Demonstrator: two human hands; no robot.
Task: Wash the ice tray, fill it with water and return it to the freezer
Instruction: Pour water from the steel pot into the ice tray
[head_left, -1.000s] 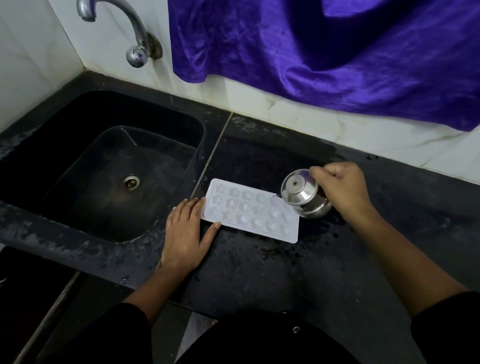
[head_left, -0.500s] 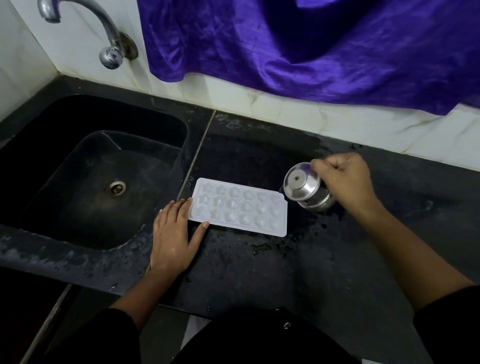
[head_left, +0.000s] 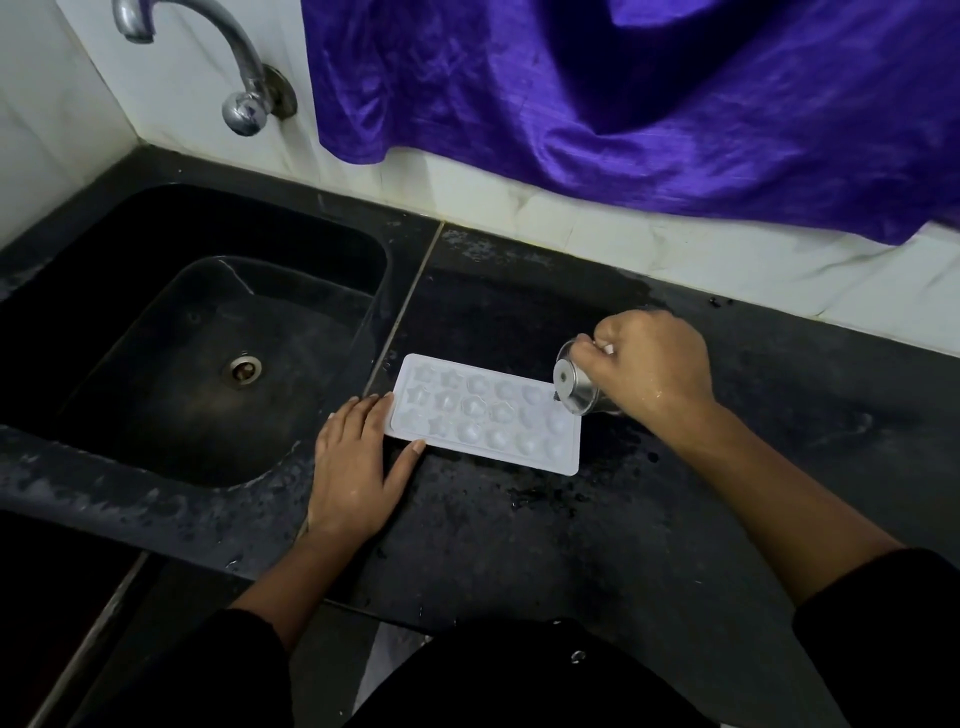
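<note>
A white ice tray (head_left: 485, 415) with star and flower moulds lies flat on the black counter (head_left: 649, 530), just right of the sink. My left hand (head_left: 356, 462) rests flat on the counter, fingers and thumb touching the tray's left end. My right hand (head_left: 649, 364) grips a small steel cup (head_left: 576, 387), tipped steeply with its base toward me, over the tray's far right corner. I cannot make out a stream of water.
The black sink (head_left: 208, 353) with its drain lies to the left, a steel tap (head_left: 228, 67) on the white tiled wall above it. A purple cloth (head_left: 623, 104) hangs over the wall behind the counter. Water drops speckle the counter near the tray.
My right hand has tipped the steel cup further over the tray's right end, and my fingers now cover more of it. My left hand stays at the tray's left end.
</note>
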